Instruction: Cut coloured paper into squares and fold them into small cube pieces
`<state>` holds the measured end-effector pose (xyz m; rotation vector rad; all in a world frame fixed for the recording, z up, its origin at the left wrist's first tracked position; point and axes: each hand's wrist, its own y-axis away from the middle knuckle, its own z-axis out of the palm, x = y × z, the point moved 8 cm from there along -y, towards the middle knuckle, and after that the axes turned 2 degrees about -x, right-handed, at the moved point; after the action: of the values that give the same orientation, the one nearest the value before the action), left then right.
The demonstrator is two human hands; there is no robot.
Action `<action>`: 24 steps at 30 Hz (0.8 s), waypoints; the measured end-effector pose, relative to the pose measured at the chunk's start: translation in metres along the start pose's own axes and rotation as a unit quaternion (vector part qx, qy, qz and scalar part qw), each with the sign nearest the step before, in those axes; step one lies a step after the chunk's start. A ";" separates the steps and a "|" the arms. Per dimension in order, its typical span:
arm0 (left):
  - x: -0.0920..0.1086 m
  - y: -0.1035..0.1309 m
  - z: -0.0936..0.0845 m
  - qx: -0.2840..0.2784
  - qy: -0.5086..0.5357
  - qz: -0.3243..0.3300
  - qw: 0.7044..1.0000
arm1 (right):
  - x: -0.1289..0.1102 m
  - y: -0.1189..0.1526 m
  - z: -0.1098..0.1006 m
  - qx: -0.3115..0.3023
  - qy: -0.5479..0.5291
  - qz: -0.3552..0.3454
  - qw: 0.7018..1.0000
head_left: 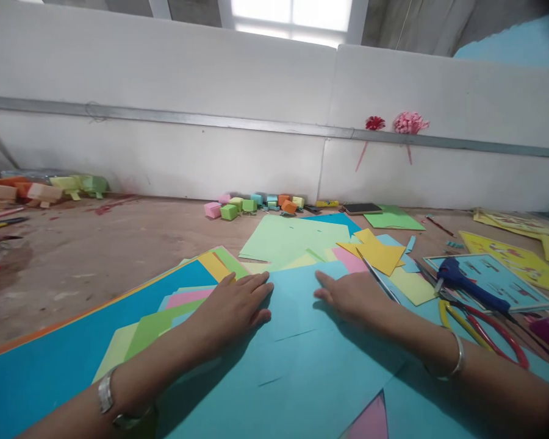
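Blocks of folded paper (pixel 43 194), orange, peach and green, sit by the far edge of the bench (pixel 119 244) at left. Nearer, a deep-blue sheet (pixel 36 378) runs beneath green and pink sheets (pixel 155 329). The left hand (pixel 242 299) is palm down, fingers loosely extended forward, on the left side of a light-blue sheet (pixel 279 366) at the bench's near middle. Small paper cubes (pixel 229 212) line the far edge beyond. The right hand (pixel 348 294) is open, thumb and fingers pointing left over that sheet's right side; firm contact I cannot tell. Farther right lie red-and-yellow-handled scissors (pixel 470 328), a blue glue gun (pixel 476 288) and yellow printed sheets (pixel 512 262).
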<state>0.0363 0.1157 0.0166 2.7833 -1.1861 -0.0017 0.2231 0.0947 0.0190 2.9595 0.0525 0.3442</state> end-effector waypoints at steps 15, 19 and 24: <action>-0.007 -0.002 -0.001 0.052 0.022 0.037 0.998 | 0.047 -0.027 -0.003 0.089 -0.040 0.026 0.995; -0.005 -0.005 -0.009 0.084 0.038 0.062 0.994 | 0.040 -0.036 -0.003 0.111 -0.099 -0.055 0.987; -0.014 -0.014 -0.017 0.151 0.055 0.043 0.986 | 0.048 -0.040 -0.016 0.132 -0.195 -0.078 0.969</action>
<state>0.0376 0.1371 0.0317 2.9324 -1.3813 0.3637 0.2653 0.1392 0.0386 3.1946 0.3013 -0.2921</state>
